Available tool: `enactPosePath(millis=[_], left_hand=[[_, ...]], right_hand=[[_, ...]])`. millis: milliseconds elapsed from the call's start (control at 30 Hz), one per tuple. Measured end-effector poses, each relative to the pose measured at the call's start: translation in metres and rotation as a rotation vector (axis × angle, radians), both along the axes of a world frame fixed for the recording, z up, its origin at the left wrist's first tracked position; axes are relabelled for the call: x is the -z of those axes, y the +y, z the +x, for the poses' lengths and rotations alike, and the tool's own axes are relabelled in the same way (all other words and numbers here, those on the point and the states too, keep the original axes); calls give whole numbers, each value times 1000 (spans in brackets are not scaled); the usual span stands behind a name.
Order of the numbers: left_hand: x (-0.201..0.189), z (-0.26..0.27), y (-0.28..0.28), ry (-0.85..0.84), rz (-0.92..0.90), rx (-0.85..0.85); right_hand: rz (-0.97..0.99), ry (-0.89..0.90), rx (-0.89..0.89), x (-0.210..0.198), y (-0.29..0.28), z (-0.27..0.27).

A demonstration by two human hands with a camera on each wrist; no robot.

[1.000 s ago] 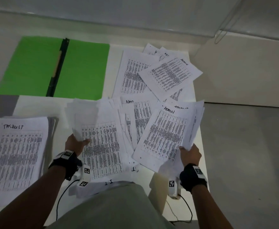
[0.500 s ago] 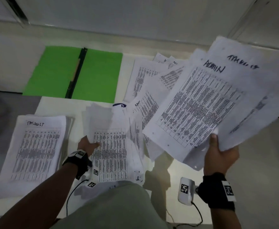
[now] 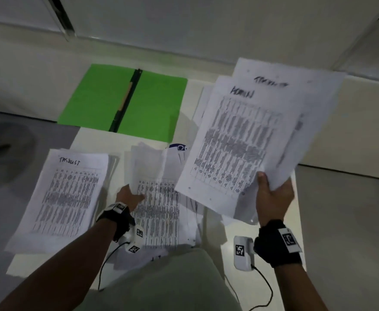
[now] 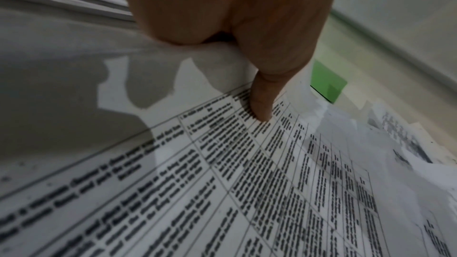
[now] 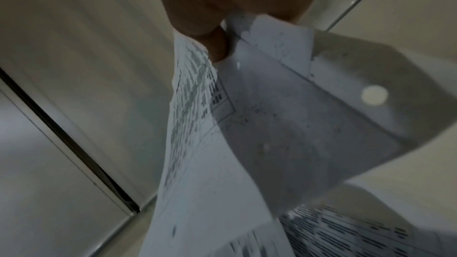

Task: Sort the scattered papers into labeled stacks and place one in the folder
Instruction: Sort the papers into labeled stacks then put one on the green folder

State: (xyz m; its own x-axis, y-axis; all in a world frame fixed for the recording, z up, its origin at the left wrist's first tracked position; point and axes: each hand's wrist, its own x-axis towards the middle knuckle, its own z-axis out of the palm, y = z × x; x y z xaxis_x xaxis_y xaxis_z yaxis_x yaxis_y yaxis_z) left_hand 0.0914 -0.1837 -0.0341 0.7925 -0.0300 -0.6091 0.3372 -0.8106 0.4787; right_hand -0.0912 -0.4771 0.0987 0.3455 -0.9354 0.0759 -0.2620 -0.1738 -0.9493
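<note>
My right hand [image 3: 271, 191] grips a fanned bundle of printed sheets [image 3: 247, 142] by its near edge and holds it up over the table's right side; the top sheet is headed ADMIN, one behind reads TASKLIST. The wrist view shows the thumb pinching this bundle [image 5: 247, 144]. My left hand [image 3: 131, 196] holds the left edge of a loose pile of sheets [image 3: 161, 212] at the table's near middle, thumb on top [image 4: 259, 105]. A squared TASKLIST stack [image 3: 67, 196] lies at the left. The open green folder [image 3: 125, 102] lies at the far left.
The white table [image 3: 273, 239] ends close to the right of my right hand, with grey floor beyond. More sheets lie under the lifted bundle, mostly hidden. A purple-and-white item [image 3: 179, 147] peeks out by the folder's near corner. Cables hang from both wrist cameras.
My right hand has lifted the ADMIN-topped bundle off the table and swung it up. My left hand has kept hold of the middle pile. The view has shifted left.
</note>
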Motion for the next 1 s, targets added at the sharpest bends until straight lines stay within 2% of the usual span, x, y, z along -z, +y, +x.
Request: enactPosePath(millis=[100, 200, 300, 433, 500, 600, 667, 833, 900, 1000], left_hand=[[3, 0, 4, 28, -45, -45], [3, -1, 6, 59, -139, -145], [5, 0, 6, 112, -251, -280], [3, -1, 7, 140, -319, -281], [0, -4, 6, 171, -338, -285], [10, -2, 10, 262, -454, -447], [14, 0, 12, 306, -470, -468], [21, 5, 9, 147, -195, -222], [17, 8, 4, 69, -240, -210], [-3, 23, -12, -16, -407, -301]], right_hand=[[79, 174, -221, 22, 15, 6], [279, 420, -440, 64, 37, 8], [460, 670, -587, 96, 65, 18], [496, 934, -831, 101, 88, 38], [441, 954, -784, 103, 81, 48], [373, 898, -613, 104, 47, 61], [307, 918, -559, 105, 17, 67], [143, 1079, -459, 111, -56, 69], [107, 1130, -439, 117, -76, 67], [104, 1165, -487, 127, -95, 69]])
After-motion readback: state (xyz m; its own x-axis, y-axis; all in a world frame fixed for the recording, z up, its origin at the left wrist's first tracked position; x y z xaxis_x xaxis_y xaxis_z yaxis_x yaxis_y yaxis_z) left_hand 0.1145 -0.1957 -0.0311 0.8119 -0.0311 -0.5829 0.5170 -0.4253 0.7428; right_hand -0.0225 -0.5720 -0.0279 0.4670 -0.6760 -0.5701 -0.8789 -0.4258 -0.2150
